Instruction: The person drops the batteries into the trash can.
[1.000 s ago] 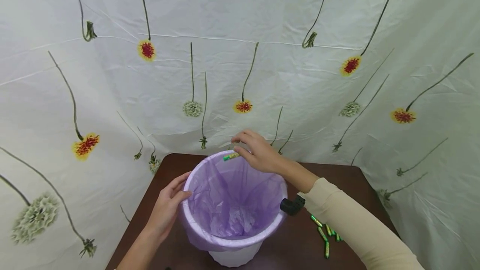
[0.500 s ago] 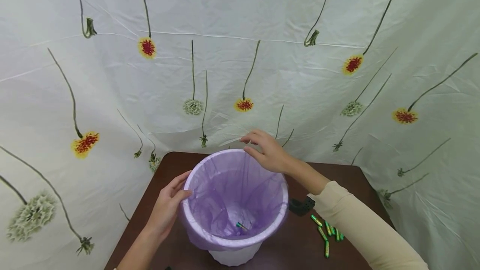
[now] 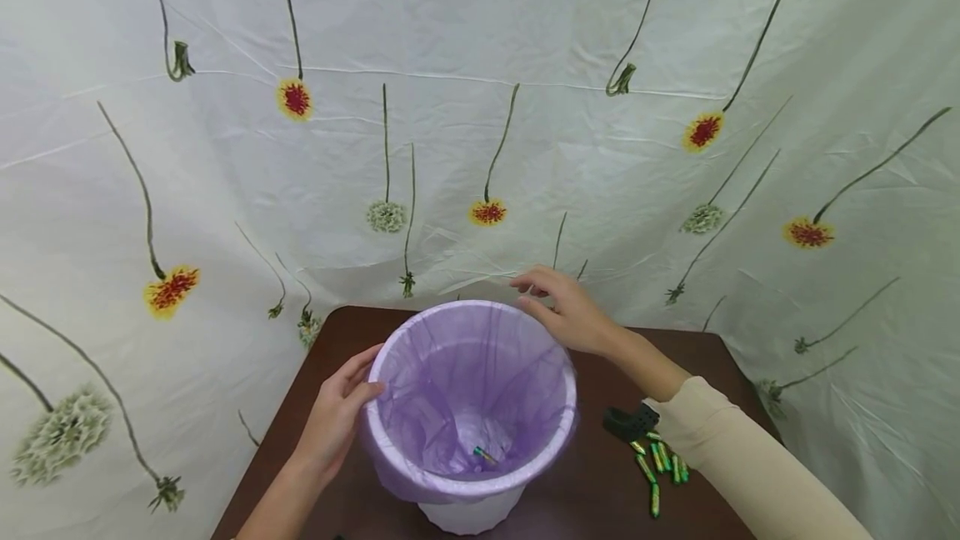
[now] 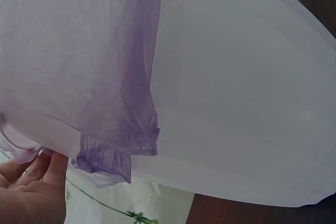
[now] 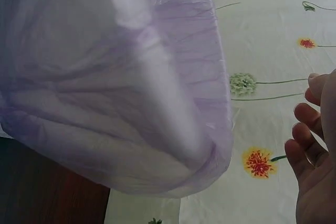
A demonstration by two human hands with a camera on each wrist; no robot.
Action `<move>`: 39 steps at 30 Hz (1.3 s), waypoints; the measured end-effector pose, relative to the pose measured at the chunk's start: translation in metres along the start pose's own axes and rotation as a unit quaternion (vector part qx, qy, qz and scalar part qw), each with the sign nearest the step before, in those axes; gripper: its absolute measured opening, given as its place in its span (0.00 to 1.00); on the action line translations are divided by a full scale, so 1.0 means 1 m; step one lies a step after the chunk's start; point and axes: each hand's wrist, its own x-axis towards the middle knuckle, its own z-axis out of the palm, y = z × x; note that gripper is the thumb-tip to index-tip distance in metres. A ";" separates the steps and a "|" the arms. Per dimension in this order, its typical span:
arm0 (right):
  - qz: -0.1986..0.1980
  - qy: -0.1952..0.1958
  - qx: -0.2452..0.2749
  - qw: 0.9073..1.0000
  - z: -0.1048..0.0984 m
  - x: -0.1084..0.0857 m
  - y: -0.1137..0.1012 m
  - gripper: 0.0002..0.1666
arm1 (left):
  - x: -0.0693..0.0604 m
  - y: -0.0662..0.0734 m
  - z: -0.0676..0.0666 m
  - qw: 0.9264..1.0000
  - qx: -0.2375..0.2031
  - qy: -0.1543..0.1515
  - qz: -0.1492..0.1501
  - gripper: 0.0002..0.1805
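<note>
A white bin (image 3: 468, 513) with a purple plastic liner (image 3: 405, 357) folded over its rim stands on the dark brown table. My left hand (image 3: 335, 412) grips the bin's rim at the left, thumb on top and fingers against the outside. In the left wrist view, the fingers (image 4: 44, 171) touch the liner's edge. Inside, near the bottom, lies one small green-and-yellow stick (image 3: 484, 454). Beyond the bin's far right rim, my right hand (image 3: 567, 307) is raised with nothing in it, fingers loosely bent. The right wrist view shows that hand (image 5: 315, 145) apart from the liner.
Several similar green-and-yellow sticks (image 3: 655, 463) lie on the table right of the bin, partly behind the right sleeve (image 3: 742, 457) and black wrist camera (image 3: 628, 421). A white flower-printed cloth (image 3: 450, 132) hangs behind the brown table (image 3: 585, 490).
My right hand has let go of a green-and-yellow stick, which dropped into the bin. That hand has then moved right, away from the opening. The left hand has stayed on the rim.
</note>
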 end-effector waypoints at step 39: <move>0.102 0.024 -0.043 0.994 -0.035 -0.071 0.026 0.16 | 0.002 0.000 0.002 1.000 0.005 0.004 -0.008 0.30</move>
